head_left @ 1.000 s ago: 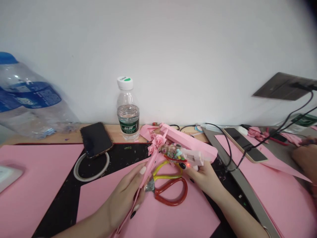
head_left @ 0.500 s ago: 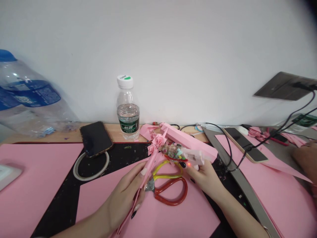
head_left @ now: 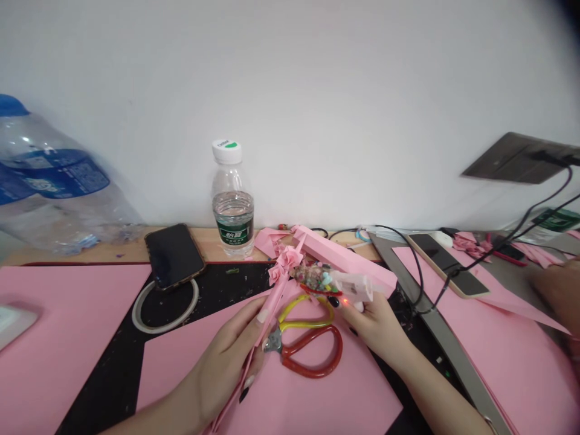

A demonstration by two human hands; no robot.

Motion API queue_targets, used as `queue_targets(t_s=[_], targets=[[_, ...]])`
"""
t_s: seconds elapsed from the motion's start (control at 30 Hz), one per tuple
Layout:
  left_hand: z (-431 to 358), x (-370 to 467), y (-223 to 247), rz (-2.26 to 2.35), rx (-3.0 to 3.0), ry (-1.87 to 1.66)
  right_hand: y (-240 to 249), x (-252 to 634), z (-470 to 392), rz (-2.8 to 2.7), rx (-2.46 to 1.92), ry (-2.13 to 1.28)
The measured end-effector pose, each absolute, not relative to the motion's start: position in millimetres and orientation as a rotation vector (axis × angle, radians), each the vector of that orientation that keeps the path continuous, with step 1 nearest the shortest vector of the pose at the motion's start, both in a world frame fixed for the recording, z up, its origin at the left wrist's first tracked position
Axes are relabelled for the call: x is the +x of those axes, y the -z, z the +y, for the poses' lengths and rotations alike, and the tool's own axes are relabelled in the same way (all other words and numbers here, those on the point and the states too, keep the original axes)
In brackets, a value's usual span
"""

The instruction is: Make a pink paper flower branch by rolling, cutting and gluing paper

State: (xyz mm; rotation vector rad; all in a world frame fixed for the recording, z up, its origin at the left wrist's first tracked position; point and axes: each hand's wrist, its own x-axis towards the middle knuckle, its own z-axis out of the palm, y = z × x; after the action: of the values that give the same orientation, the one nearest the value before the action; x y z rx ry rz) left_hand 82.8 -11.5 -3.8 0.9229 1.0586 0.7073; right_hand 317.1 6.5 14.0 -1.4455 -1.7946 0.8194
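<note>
My left hand (head_left: pixel 231 350) is closed around a long folded strip of pink paper (head_left: pixel 272 302) that slants up toward the wall. Small pink paper flowers (head_left: pixel 287 258) sit at its upper end. In my right hand (head_left: pixel 378 323) is a glue gun (head_left: pixel 347 284), its front crusted with colourful bits and a red light glowing near my thumb. The gun's tip points left and lies close to the flowers; whether it touches them I cannot tell. Between my hands, scissors (head_left: pixel 312 350) with one yellow and one red handle rest on a pink sheet (head_left: pixel 326 405), their blades partly hidden behind my left fingers.
A water bottle (head_left: pixel 233 217) stands by the wall. To its left are a black phone (head_left: pixel 174 257), a white tape ring (head_left: pixel 190 311) and large plastic bottles (head_left: pixel 58 175). Rightward lie another phone (head_left: pixel 448 266), black cables (head_left: pixel 421 266) and pink sheets (head_left: pixel 512 350). Another person's hand (head_left: pixel 559 290) shows at the right edge.
The view has shifted very slightly. Both hands, the paper strip and the glue gun keep nearly the same positions.
</note>
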Motion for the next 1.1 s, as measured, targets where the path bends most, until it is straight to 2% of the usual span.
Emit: queue_targets(t_s=[0.53, 0.8, 1.1], targets=[[-9.8, 82.2, 7.5, 1.061, 0.878, -0.744, -15.5, 319.8, 7.6, -1.794, -1.451, -0.836], [-9.9, 80.2, 8.1, 0.998, 0.84, -0.813, -8.3, 329.1, 17.5, -1.533, -1.567, -0.826], [-9.4, 80.8, 8.9, 0.996, 0.811, -0.836, -3.3, 352.4, 30.9, -1.541, -1.6, -0.474]])
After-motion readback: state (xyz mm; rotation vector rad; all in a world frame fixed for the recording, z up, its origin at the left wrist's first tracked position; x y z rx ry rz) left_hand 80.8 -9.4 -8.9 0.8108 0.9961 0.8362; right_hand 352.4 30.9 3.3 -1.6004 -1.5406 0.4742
